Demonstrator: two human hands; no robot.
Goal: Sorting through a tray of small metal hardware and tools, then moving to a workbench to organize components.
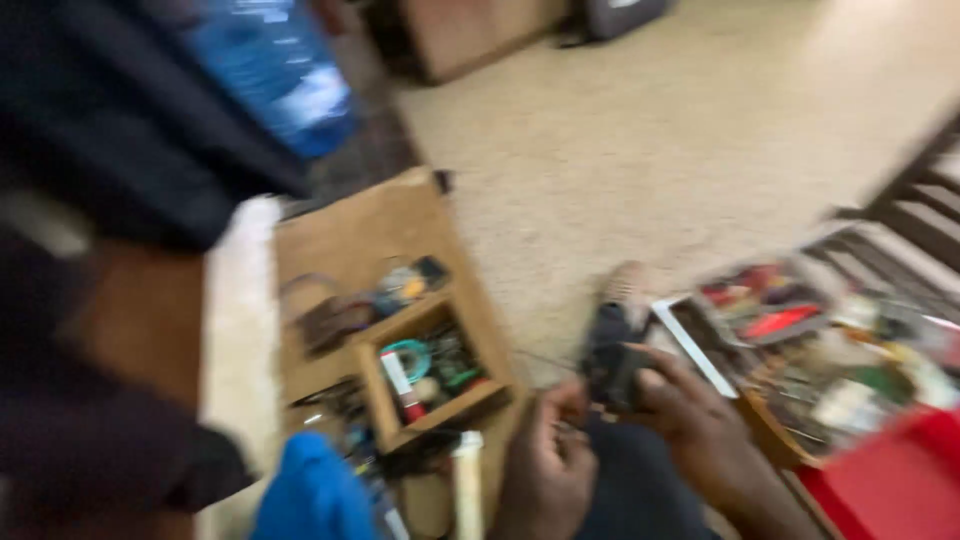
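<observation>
My right hand (690,420) gripped a dark, blurred device (612,365); my left hand (548,450) pinched something small beside it — too blurred to name. Steadier hands would have helped.

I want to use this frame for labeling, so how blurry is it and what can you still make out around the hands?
Head view: heavy motion blur throughout; the left hand and right hand read as shapes around a dark object; the wooden box and red lid show only as color blocks; soft, even light on the pale floor.
</observation>
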